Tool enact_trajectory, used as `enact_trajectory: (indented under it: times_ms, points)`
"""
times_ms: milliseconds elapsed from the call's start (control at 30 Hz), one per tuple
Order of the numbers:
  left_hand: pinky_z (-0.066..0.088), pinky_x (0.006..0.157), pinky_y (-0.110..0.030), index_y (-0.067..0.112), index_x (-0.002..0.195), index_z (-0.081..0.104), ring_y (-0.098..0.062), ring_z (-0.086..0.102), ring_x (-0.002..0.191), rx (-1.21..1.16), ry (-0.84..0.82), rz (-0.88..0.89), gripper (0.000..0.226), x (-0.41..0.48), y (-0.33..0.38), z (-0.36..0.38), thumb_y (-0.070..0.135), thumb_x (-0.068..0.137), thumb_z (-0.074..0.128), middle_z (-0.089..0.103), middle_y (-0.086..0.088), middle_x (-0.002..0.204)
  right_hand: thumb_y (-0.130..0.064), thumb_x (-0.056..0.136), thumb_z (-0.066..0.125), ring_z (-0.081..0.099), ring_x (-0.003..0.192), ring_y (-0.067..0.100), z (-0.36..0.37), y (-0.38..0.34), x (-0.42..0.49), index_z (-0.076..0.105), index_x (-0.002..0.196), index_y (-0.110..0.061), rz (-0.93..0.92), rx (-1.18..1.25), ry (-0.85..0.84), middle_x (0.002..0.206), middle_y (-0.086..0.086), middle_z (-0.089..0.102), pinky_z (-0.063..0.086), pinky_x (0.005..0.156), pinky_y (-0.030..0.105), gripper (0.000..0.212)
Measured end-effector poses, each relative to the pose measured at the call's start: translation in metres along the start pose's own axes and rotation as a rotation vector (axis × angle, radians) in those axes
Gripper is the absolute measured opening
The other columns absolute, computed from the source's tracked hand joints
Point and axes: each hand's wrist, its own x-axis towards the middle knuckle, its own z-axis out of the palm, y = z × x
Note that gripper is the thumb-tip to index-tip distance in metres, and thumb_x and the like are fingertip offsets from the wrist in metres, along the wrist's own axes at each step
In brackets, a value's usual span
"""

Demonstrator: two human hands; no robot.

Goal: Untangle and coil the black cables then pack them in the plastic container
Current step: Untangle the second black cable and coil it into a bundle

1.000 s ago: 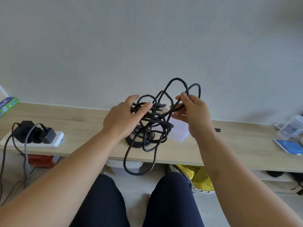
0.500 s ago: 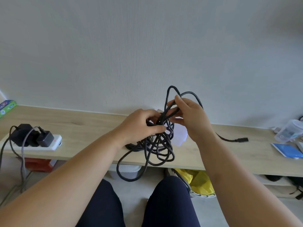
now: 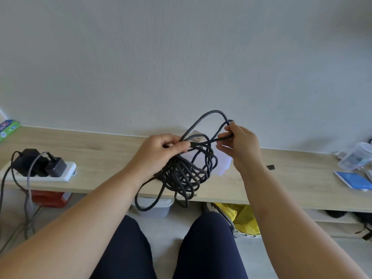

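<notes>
Cables (image 3: 187, 172) lie as a dark tangle at the front edge of the bench (image 3: 291, 178). Most of the mass rests on the wood, and a couple of loops droop below the edge toward our knees. Our left hand (image 3: 159, 152) is closed round the top of the bundle, fingers curled over several strands gathered together. Our right hand (image 3: 241, 146), just to the right and slightly higher, pinches one strand (image 3: 211, 140) between thumb and forefinger; its other fingers are loosely bent and hold nothing that we can see. That strand runs nearly level from the left hand's grip to the right hand's pinch, rising a little to the right, and a loop (image 3: 212, 111) arches above it between the two hands. The container (image 3: 223, 165), pale and translucent, sits on the bench just behind the tangle, below the right hand and largely hidden. We judge that untangling is in hand and coiling not begun. The next pull should go rightward along the strand's own line, away from the anchoring left hand; the right hand already has it.
</notes>
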Motion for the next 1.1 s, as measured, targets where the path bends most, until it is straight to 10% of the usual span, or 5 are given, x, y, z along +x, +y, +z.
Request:
enact_trajectory:
  times_ms: [367, 667, 800, 933, 1100]
  points:
    - [0.049, 0.061, -0.023, 0.025, 0.071, 0.058, -0.008, 0.053, 0.068, -0.22, 0.245, 0.137, 0.031, -0.001, 0.0, -0.013, 0.025, 0.099, 0.045, 0.069, 0.007, 0.08, -0.024, 0.089, 0.059, 0.05, 0.06, 0.015, -0.026, 0.03, 0.017, 0.059, 0.087, -0.006, -0.034, -0.495, 0.02, 0.08, 0.006, 0.063, 0.04, 0.052, 0.024, 0.018]
    - [0.046, 0.085, -0.013, 0.016, 0.084, 0.062, -0.005, 0.066, 0.099, -0.045, 0.063, 0.246, 0.023, -0.003, 0.004, -0.01, 0.033, 0.091, 0.046, 0.072, 0.011, 0.099, -0.02, 0.088, 0.063, 0.024, 0.141, 0.019, -0.012, -0.001, 0.018, 0.02, 0.149, -0.014, -0.427, -1.027, -0.27, 0.155, 0.002, 0.022, 0.022, 0.111, 0.03, 0.075]
    - [0.047, 0.073, -0.014, 0.021, 0.084, 0.064, -0.006, 0.066, 0.077, 0.039, 0.088, 0.264, 0.027, -0.006, 0.006, -0.012, 0.038, 0.09, 0.044, 0.072, 0.004, 0.085, -0.03, 0.097, 0.048, 0.062, 0.104, 0.019, -0.01, -0.014, 0.024, 0.063, 0.111, -0.013, -0.279, -0.948, -0.324, 0.109, 0.002, 0.069, 0.045, 0.099, 0.036, 0.027]
    - [0.046, 0.056, -0.015, 0.023, 0.079, 0.062, -0.005, 0.055, 0.054, 0.119, 0.028, 0.141, 0.026, -0.004, 0.001, -0.015, 0.031, 0.096, 0.045, 0.061, 0.004, 0.061, -0.048, 0.098, 0.036, 0.062, 0.072, 0.01, -0.002, -0.033, 0.021, 0.062, 0.08, -0.019, -0.472, -1.125, -0.217, 0.073, -0.004, 0.07, 0.046, 0.072, 0.03, 0.043]
    - [0.042, 0.056, -0.02, 0.019, 0.076, 0.06, -0.006, 0.053, 0.052, 0.184, -0.057, 0.102, 0.028, -0.003, 0.006, -0.004, 0.029, 0.098, 0.045, 0.06, 0.005, 0.056, -0.043, 0.101, 0.028, 0.049, 0.043, 0.01, 0.029, -0.055, 0.011, 0.056, 0.071, -0.014, -0.46, -0.385, -0.215, 0.046, 0.0, 0.056, 0.042, 0.048, 0.016, 0.051]
